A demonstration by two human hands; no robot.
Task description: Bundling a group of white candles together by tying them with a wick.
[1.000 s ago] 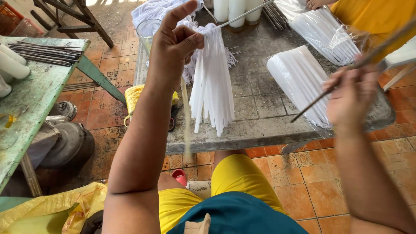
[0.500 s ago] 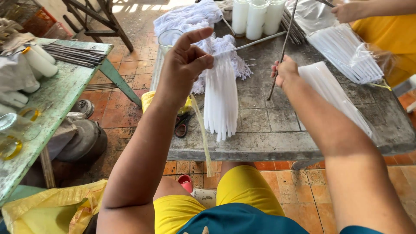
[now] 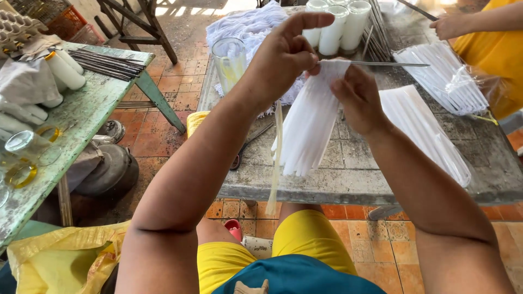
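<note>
My left hand (image 3: 286,54) is raised over a stone table (image 3: 359,179), pinching the top of a bundle of thin white wax-coated wicks (image 3: 310,125) that hangs down toward me. One longer pale strand (image 3: 276,163) dangles below the hand. My right hand (image 3: 357,98) grips a thin metal rod (image 3: 381,63) that lies level across the top of the bundle, pointing right.
On the table stand a glass tumbler (image 3: 229,60), white candles in glasses (image 3: 338,24), a heap of white string (image 3: 245,24) and bagged white wicks (image 3: 441,76). Another person's hand (image 3: 452,24) rests at the far right. A green table (image 3: 81,114) with rods stands left.
My right hand has swung in from the right, bringing the rod from upright to level across the bundle's top, close to my left hand. The view has shifted slightly.
</note>
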